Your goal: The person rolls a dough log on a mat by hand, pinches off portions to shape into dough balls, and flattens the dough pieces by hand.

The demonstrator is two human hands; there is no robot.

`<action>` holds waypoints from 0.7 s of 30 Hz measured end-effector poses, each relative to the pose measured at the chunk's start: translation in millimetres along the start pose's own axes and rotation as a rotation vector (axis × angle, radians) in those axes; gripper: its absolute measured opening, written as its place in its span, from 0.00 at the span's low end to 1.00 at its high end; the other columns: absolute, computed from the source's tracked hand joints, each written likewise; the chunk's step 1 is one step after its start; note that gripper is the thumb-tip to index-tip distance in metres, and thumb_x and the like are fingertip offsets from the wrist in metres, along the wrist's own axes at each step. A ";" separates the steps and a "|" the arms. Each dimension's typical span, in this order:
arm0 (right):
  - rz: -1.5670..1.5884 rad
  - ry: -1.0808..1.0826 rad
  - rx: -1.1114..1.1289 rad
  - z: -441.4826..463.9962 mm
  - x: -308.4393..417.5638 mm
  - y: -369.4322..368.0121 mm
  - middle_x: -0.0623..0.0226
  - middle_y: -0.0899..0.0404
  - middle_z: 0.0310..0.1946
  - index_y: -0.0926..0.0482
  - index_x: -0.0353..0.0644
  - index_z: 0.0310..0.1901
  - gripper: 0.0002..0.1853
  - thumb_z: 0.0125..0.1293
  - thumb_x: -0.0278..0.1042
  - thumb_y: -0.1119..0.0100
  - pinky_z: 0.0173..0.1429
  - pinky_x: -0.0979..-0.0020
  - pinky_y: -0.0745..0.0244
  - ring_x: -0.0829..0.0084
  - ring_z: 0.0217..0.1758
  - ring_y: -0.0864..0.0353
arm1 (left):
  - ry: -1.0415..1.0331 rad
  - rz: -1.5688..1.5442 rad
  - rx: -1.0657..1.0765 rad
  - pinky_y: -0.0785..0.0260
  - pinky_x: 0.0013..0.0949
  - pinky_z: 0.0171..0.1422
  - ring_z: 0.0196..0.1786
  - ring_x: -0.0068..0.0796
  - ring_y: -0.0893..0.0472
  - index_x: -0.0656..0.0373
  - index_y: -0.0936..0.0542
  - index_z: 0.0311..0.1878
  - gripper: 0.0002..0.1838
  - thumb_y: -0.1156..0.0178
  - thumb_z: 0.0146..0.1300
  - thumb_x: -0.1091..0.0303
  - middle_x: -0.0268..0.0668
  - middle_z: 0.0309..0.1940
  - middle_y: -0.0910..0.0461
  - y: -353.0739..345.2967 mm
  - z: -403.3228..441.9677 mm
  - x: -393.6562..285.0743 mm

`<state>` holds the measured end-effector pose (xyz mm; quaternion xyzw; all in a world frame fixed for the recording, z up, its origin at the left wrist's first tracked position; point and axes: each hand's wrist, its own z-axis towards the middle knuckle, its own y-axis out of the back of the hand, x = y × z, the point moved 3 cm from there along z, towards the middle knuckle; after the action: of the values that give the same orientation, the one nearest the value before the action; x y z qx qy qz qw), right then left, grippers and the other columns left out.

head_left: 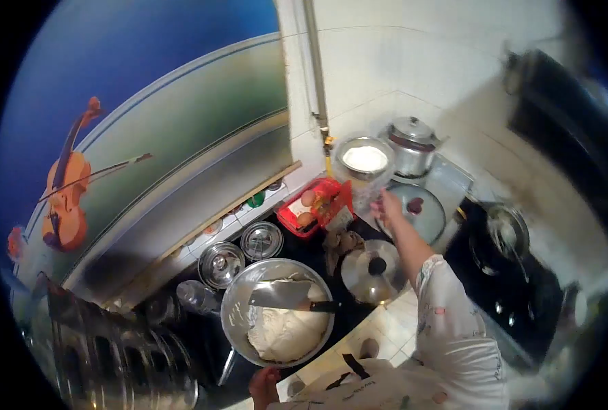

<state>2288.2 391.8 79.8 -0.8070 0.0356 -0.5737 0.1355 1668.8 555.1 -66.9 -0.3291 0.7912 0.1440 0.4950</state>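
Note:
A metal bowl (230, 328) holds a pale, dough-like mass (287, 335). Across its top rests a cleaver (280, 295) with a dark handle. My left hand (265, 384) is low beside the bowl's near rim, its fingers curled; whether it grips anything is not clear. My right hand (387, 207) reaches out at the far side, near a clear plastic container (364, 188) below a bowl of white powder (365, 158). Its fingers look bent towards the plastic, and their contact with it is blurred. Between the hands lies a glass lid (372, 273) with a black knob.
A red tray (300, 212) holds eggs. Behind stands a lidded metal pot (413, 147), with a round glass lid (430, 219) before it. Two steel bowls (222, 265) (261, 240) sit left. A stove (481, 253) with a pan is right; a rack (112, 355) stands lower left.

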 end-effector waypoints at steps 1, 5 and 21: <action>0.038 -0.040 0.055 46.7 -0.8 -1.0 0.59 0.26 0.38 0.33 0.41 0.54 0.25 0.66 0.54 0.48 0.29 0.68 0.24 0.69 0.36 0.21 | -0.691 -0.201 0.101 0.31 0.40 0.47 0.45 0.32 0.26 0.57 0.26 0.58 0.19 0.45 0.66 0.62 0.37 0.50 0.24 -49.6 -28.7 -43.6; 0.128 -0.158 0.047 122.2 9.1 -20.5 0.54 0.28 0.42 0.33 0.39 0.56 0.29 0.62 0.52 0.43 0.31 0.65 0.23 0.65 0.34 0.23 | -0.237 -0.249 -0.335 0.30 0.39 0.46 0.45 0.33 0.24 0.62 0.20 0.47 0.10 0.44 0.65 0.70 0.39 0.42 0.22 -119.8 -79.0 -86.1; -0.495 0.132 0.103 -19.4 56.5 95.6 0.62 0.23 0.41 0.32 0.38 0.54 0.24 0.60 0.44 0.46 0.30 0.69 0.25 0.69 0.36 0.22 | -0.384 0.395 -0.511 0.27 0.31 0.44 0.40 0.34 0.20 0.61 0.25 0.52 0.16 0.41 0.61 0.70 0.44 0.40 0.22 -127.1 -157.2 -118.3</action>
<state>2298.6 284.5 112.6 -0.7439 -0.1834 -0.6419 0.0296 1679.6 418.4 123.1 -0.2502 0.6707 0.4886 0.4989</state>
